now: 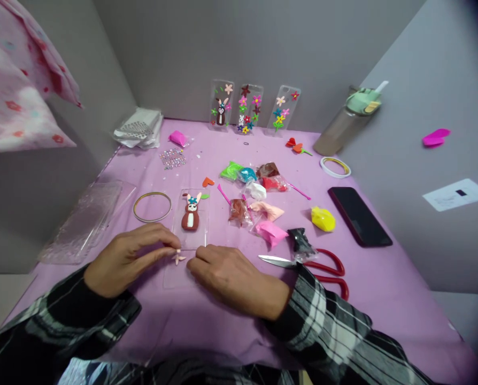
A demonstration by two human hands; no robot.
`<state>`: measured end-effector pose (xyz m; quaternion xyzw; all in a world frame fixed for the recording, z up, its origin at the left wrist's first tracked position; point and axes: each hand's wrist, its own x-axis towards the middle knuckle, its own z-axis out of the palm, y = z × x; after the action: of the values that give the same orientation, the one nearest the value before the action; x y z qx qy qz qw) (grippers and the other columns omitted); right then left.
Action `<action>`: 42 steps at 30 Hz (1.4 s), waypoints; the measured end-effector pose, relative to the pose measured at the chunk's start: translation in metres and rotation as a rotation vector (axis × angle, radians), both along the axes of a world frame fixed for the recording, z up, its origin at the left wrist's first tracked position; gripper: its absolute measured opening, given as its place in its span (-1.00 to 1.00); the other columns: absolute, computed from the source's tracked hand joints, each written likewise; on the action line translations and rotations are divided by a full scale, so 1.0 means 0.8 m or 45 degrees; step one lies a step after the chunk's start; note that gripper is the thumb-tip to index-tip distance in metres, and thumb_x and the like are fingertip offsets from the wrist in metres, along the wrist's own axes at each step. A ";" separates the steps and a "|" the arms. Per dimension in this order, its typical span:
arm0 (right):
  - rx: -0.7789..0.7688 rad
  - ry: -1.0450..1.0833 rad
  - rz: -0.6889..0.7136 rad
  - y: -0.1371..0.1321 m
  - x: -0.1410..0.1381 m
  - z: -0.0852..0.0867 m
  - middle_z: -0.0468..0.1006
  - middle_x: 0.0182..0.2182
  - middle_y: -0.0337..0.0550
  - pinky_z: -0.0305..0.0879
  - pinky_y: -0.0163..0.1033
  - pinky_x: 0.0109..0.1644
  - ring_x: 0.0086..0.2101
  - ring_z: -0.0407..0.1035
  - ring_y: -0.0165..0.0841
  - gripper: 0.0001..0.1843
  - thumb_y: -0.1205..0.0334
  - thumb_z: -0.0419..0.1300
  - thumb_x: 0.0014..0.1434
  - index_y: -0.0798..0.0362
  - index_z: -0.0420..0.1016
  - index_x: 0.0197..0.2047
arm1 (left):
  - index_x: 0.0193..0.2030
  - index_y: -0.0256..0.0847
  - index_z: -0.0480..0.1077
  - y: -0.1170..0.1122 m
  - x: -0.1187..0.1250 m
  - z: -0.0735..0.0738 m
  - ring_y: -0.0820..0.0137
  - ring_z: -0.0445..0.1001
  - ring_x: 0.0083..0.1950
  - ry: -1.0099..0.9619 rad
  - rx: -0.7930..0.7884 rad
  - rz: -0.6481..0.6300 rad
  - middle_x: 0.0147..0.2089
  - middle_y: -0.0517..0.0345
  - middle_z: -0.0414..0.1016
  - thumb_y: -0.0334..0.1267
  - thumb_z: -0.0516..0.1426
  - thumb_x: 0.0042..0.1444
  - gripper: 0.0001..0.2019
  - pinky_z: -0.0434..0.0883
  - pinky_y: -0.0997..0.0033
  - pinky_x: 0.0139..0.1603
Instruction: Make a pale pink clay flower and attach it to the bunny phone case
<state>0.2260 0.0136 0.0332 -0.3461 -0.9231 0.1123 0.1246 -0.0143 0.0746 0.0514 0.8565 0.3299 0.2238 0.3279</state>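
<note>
The **left hand** [129, 262] is closed to a pinch, with a small **pale pink clay piece** [178, 259] held at the tips of its thumb and forefinger. The **right hand** [233, 278] is kept loosely curved and palm down, with nothing seen gripped; its **fingertips** [198, 256] are placed just beside the pink piece. Both hands are held over the lower end of a **clear phone case** [202, 230], on which a **brown clay rabbit** [190, 215] with pale pink ears is laid, just above the left fingers.

Around the case, a **gold-edged tape ring** [152, 207] and a **clear plastic sleeve** [84, 222] are placed to the left. To the right are **bagged clay lumps** [239, 211], a **yellow clay lump** [323, 219], **red-handled scissors** [327, 272] and a **black phone** [359, 216]. Three **decorated phone cases** [249, 109] are propped against the far wall beside a **tall drink bottle** [343, 123]. All of this is spread on a **lilac tablecloth** [383, 315].
</note>
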 end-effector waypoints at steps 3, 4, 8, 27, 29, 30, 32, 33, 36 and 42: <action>-0.015 0.009 -0.010 0.001 0.000 -0.001 0.47 -0.28 -0.18 0.09 -0.22 -0.33 -0.37 0.23 -0.36 -0.85 0.46 0.03 0.42 0.08 0.37 -0.17 | -0.15 -0.11 0.53 0.014 0.005 -0.013 0.39 0.57 -0.14 -0.014 0.001 -0.083 -0.20 0.18 0.60 -0.28 0.11 0.38 -0.85 0.49 0.39 -0.07; -0.028 0.009 -0.012 0.001 0.000 -0.001 0.47 -0.28 -0.18 0.09 -0.22 -0.33 -0.38 0.23 -0.36 -0.84 0.46 0.03 0.42 0.08 0.37 -0.18 | -0.14 -0.12 0.53 0.016 0.005 -0.017 0.39 0.56 -0.14 -0.026 0.009 -0.104 -0.20 0.17 0.60 -0.29 0.11 0.38 -0.86 0.49 0.40 -0.08; -0.098 0.014 -0.020 0.003 0.000 0.000 0.47 -0.29 -0.19 0.09 -0.23 -0.34 -0.38 0.22 -0.37 -0.84 0.45 0.04 0.41 0.07 0.38 -0.19 | -0.10 -0.12 0.51 0.018 0.002 -0.027 0.41 0.54 -0.11 -0.056 0.057 -0.152 -0.18 0.16 0.58 -0.34 0.11 0.39 -0.86 0.48 0.42 -0.08; -0.292 0.072 -0.092 0.010 0.004 0.000 0.40 -0.29 -0.22 0.15 -0.26 -0.28 -0.36 0.19 -0.39 -0.87 0.41 0.05 0.42 0.07 0.36 -0.19 | -0.09 -0.19 0.49 0.013 0.004 -0.034 0.36 0.45 -0.18 0.017 0.337 -0.194 -0.23 0.12 0.53 -0.44 0.06 0.39 -0.82 0.40 0.37 -0.15; -0.295 0.081 -0.092 0.010 0.004 0.000 0.40 -0.29 -0.22 0.15 -0.26 -0.29 -0.36 0.19 -0.39 -0.86 0.41 0.04 0.42 0.07 0.37 -0.19 | -0.10 -0.19 0.49 0.012 0.004 -0.034 0.35 0.45 -0.18 0.014 0.343 -0.187 -0.23 0.12 0.54 -0.43 0.06 0.39 -0.82 0.40 0.36 -0.15; -0.296 0.086 -0.092 0.010 0.003 0.000 0.40 -0.29 -0.21 0.15 -0.26 -0.29 -0.36 0.19 -0.39 -0.86 0.41 0.04 0.42 0.06 0.37 -0.20 | -0.11 -0.19 0.49 0.012 0.003 -0.034 0.35 0.46 -0.17 0.016 0.342 -0.185 -0.23 0.12 0.54 -0.43 0.06 0.39 -0.83 0.40 0.36 -0.15; -0.298 0.097 -0.091 0.010 0.003 0.000 0.40 -0.30 -0.21 0.15 -0.25 -0.30 -0.37 0.19 -0.38 -0.85 0.41 0.05 0.41 0.06 0.37 -0.20 | -0.11 -0.19 0.49 0.011 0.003 -0.035 0.35 0.46 -0.17 0.021 0.343 -0.184 -0.23 0.11 0.54 -0.43 0.06 0.39 -0.82 0.40 0.36 -0.15; -0.299 0.099 -0.091 0.010 0.003 0.001 0.40 -0.30 -0.20 0.15 -0.25 -0.30 -0.37 0.19 -0.38 -0.85 0.41 0.05 0.41 0.06 0.38 -0.20 | -0.11 -0.19 0.50 0.011 0.002 -0.035 0.35 0.46 -0.17 0.024 0.345 -0.187 -0.23 0.11 0.54 -0.43 0.06 0.39 -0.82 0.40 0.35 -0.15; -0.300 0.085 -0.091 0.010 0.004 0.002 0.41 -0.29 -0.20 0.16 -0.25 -0.30 -0.36 0.20 -0.38 -0.85 0.42 0.04 0.41 0.07 0.38 -0.19 | -0.11 -0.19 0.49 0.011 0.002 -0.036 0.35 0.46 -0.18 0.023 0.355 -0.189 -0.23 0.11 0.55 -0.43 0.06 0.39 -0.82 0.41 0.34 -0.15; -0.295 0.093 -0.097 0.010 0.005 0.001 0.41 -0.29 -0.21 0.17 -0.25 -0.29 -0.36 0.20 -0.38 -0.86 0.42 0.06 0.41 0.06 0.38 -0.18 | -0.14 -0.18 0.50 0.010 0.003 -0.037 0.34 0.46 -0.19 0.029 0.366 -0.180 -0.25 0.11 0.55 -0.43 0.06 0.39 -0.81 0.41 0.34 -0.15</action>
<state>0.2297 0.0215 0.0336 -0.3887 -0.8850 0.2258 0.1214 -0.0118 0.0825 0.0221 0.9181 0.2371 0.2355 0.2130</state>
